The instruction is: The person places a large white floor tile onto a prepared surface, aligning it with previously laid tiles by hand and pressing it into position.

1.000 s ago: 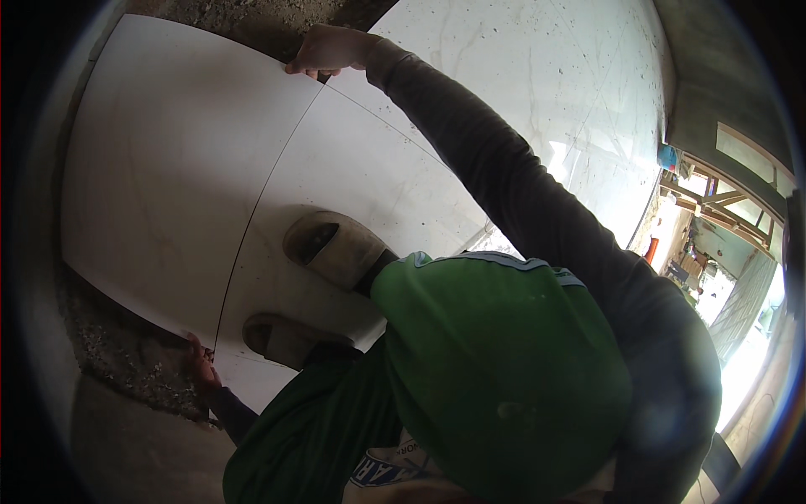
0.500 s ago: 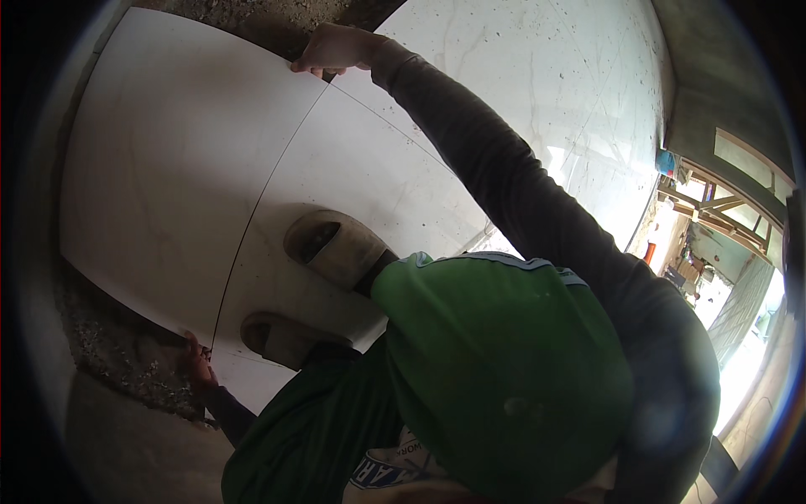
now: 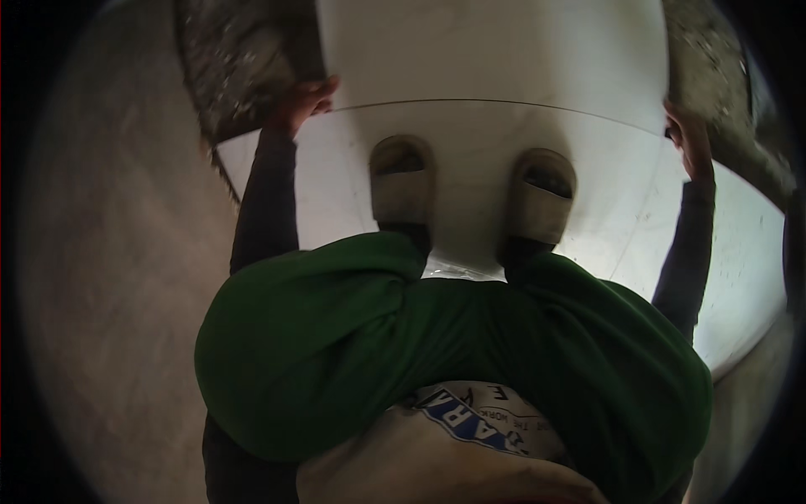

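A large white floor tile (image 3: 495,55) lies beyond my feet, with a thin dark seam between it and the white tile floor (image 3: 470,189) that I squat on. My left hand (image 3: 307,104) is closed at the tile's near left corner, its fingers curled against the edge by the seam. At the near right corner, my right hand (image 3: 690,139) has its fingers bent round the tile's edge. The undersides of the fingers are hidden on both sides. My feet, in sandals (image 3: 401,181), stand just short of the seam.
Rough ground with loose rubble (image 3: 243,63) borders the tile on the left, and more bare rough ground (image 3: 709,55) runs along the right. A plain wall-like grey surface (image 3: 109,252) fills the far left. Paler tiles (image 3: 743,252) continue on the right.
My view has swung from facing right to straight down between my knees. Both hands stay at the same two tile corners.
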### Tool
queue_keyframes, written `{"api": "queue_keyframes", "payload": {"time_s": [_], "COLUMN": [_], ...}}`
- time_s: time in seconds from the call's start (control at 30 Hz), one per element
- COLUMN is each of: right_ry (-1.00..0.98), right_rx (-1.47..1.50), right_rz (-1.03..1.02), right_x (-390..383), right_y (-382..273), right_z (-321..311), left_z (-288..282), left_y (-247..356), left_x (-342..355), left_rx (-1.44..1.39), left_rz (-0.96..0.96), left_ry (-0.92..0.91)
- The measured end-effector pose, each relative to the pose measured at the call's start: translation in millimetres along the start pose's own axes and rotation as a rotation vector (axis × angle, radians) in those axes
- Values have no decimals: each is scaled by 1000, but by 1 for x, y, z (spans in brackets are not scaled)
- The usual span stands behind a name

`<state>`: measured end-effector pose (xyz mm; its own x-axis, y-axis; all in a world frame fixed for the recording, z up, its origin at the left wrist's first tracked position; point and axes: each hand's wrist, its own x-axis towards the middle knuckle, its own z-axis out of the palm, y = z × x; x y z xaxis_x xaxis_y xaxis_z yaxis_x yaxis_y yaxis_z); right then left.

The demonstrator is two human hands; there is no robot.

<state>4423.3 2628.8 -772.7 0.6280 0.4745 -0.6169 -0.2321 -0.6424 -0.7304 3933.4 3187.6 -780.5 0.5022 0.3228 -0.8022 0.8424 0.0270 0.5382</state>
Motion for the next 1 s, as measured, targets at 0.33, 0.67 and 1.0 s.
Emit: {"api": "queue_keyframes", "payload": {"time_s": [0.33,0.67,1.0], "right_ry": [48,53,41], "right_rx": [-93,-74,6], "right_rz": [186,241,218], "right_x": [-12,-9,-10], "right_y": [-27,-22,-15], "right_z": [17,13,9], "left_z": [-14,-18,-10], "left_y": [6,-22,-41], "left_x": [-12,0,24], "left_rx": [-11,-250,-230], "left_rz": [140,212,292], "left_ry": [-188,-225,-331]}}
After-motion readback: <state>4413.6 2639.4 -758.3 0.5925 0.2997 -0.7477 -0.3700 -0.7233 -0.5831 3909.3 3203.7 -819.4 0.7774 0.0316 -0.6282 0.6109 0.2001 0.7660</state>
